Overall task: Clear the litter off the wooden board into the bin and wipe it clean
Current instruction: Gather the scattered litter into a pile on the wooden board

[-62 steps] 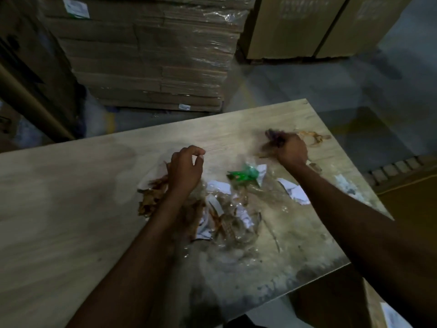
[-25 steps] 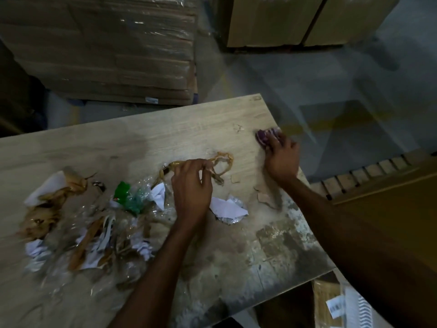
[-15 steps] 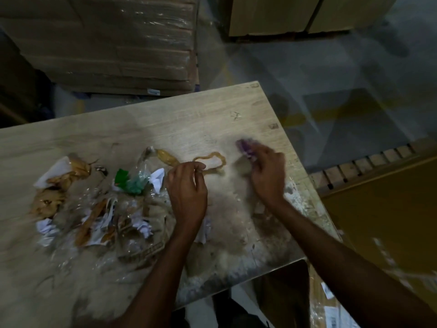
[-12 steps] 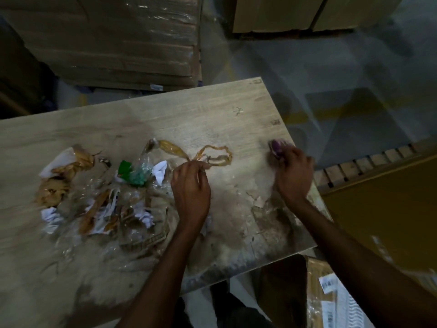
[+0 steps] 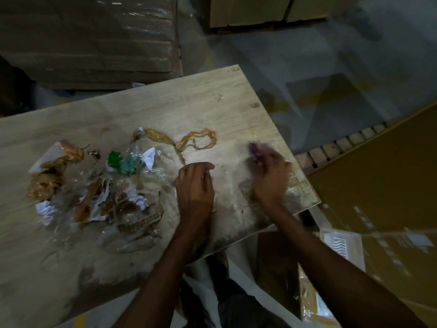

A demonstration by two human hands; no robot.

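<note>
A pale wooden board [image 5: 165, 107] carries a heap of litter [image 5: 99, 192] on its left half: clear plastic film, brown tape, crumpled white paper and a green scrap [image 5: 118, 162]. A looped strip of brown tape [image 5: 201, 139] lies just beyond my left hand [image 5: 195, 185], whose fingers are curled at the heap's right edge; what they pinch is hidden. My right hand [image 5: 272, 176], blurred by motion, presses a purple cloth [image 5: 256, 150] on the board near its right edge. The near right corner looks smeared and dusty. No bin shows.
Shrink-wrapped stacks of flat cardboard [image 5: 89, 39] stand beyond the board. Tan cartons [image 5: 260, 8] sit at the back right on a grey floor. A wooden pallet edge [image 5: 343, 143] and a large brown carton [image 5: 383, 185] lie to the right. White sheeting [image 5: 236, 275] lies under the board's near edge.
My right hand has been rubbing the purple cloth back and forth over the right part of the board. My left hand drew back a little from the tape loop. The view shifted right.
</note>
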